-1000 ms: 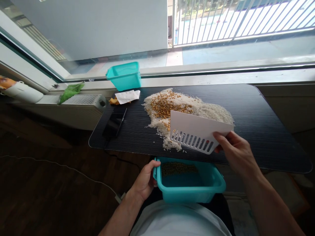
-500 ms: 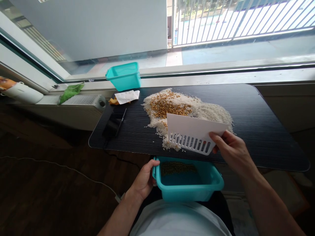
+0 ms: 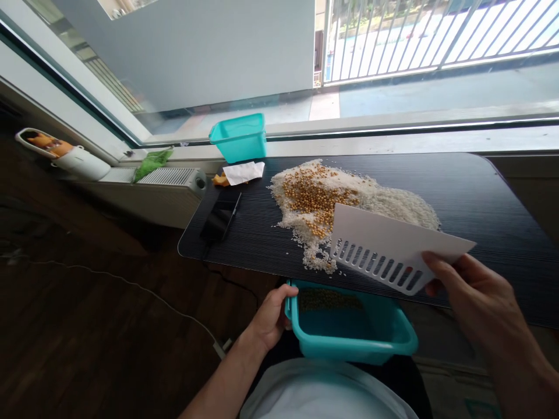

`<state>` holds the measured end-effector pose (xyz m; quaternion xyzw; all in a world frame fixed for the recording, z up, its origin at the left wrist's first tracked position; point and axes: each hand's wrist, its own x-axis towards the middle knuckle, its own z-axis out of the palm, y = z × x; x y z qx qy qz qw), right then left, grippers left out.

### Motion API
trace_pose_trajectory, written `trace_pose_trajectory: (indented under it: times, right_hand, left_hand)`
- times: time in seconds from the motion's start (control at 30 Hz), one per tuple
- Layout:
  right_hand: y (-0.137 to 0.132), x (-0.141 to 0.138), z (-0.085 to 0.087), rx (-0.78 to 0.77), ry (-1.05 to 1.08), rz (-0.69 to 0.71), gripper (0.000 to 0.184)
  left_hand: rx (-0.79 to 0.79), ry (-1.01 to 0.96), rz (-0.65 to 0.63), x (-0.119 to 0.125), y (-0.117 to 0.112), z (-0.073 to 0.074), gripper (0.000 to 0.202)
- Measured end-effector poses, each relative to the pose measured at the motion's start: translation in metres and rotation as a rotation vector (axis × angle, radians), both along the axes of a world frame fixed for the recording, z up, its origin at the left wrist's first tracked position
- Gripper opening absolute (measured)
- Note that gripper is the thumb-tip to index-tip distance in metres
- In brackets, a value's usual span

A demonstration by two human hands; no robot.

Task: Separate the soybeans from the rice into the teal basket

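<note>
My left hand [image 3: 271, 317] grips the left end of a turquoise plastic bin [image 3: 358, 344], thumb over its rim. The bin sits at my lap below the table's front edge. Small greenish grains or beans [image 3: 329, 298] lie along its far side. Between thumb and fingers, my right hand [image 3: 476, 291] pinches a thin white slotted sheet [image 3: 388, 233], held tilted above the table. Behind and left of the sheet spreads a heap of white rice [image 3: 404, 205], with round golden-yellow beans [image 3: 321, 195] scattered over its left part. The sheet hides part of the heap.
The dark table [image 3: 484, 198] stands against the window. A phone [image 3: 222, 216], a white paper [image 3: 243, 173] over something yellow, and a second turquoise bin [image 3: 240, 139] are at its left. Beyond are a radiator [image 3: 170, 176] with a green cloth [image 3: 152, 163] and a cable [image 3: 144, 294].
My right hand has carried the slotted sheet to the right, uncovering more yellow beans. My left hand keeps its hold on the bin. The whole view has shifted, so everything appears further right.
</note>
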<state>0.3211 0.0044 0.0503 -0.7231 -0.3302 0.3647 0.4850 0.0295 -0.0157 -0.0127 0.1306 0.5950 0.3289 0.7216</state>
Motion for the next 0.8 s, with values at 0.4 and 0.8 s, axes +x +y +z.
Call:
trace_pose_trajectory:
  times: [0.4,0.8]
  right_hand:
    - [-0.008,-0.011,0.003,0.083,-0.009,-0.039,0.032]
    - [-0.01,-0.001,0.007,-0.044,-0.082,-0.037,0.03]
  left_hand:
    - [0.13,0.211,-0.114,-0.025,0.028,-0.022,0.015]
    - [0.769,1.291,-0.341,-0.132,0.073,0.093,0.05]
